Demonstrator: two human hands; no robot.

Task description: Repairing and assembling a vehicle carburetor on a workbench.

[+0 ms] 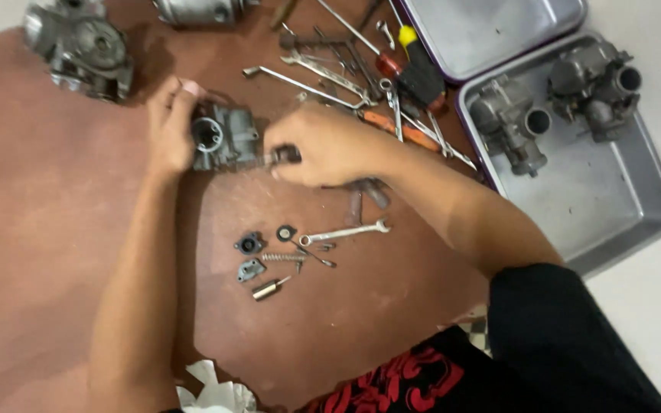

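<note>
Both hands are at work on a small grey carburetor point(223, 136) resting on a reddish-brown mat point(40, 229). Left hand point(168, 126) is closed around the carburetor's left end, fingers curled over the top, steadying it. Right hand point(323, 145) is closed in a fist around a dark tool handle point(284, 155) whose tip meets the carburetor's right side; the tip itself is blurred and its type cannot be told.

Nearest the person, crumpled white paper point(216, 394) lies at the mat's edge. Just below the hands sits a cluster of loose small parts point(269, 260): a spring, a washer, small metal fittings, and a short open-end wrench point(344, 231).

Beyond the hands, a heap of wrenches and screwdrivers point(361, 69) lies jumbled. To the right, a metal tray point(613, 206) holds two more carburetors point(552, 107); a second tray point(491, 30) stands behind it. A larger engine part point(82, 46) sits at the far left.

Risks, as judged: the tool could slip off its seat if the left hand's hold loosens, marring the fitting or striking the fingers. The loose small parts lie unconfined close to the forearms and could be swept aside or lost.
</note>
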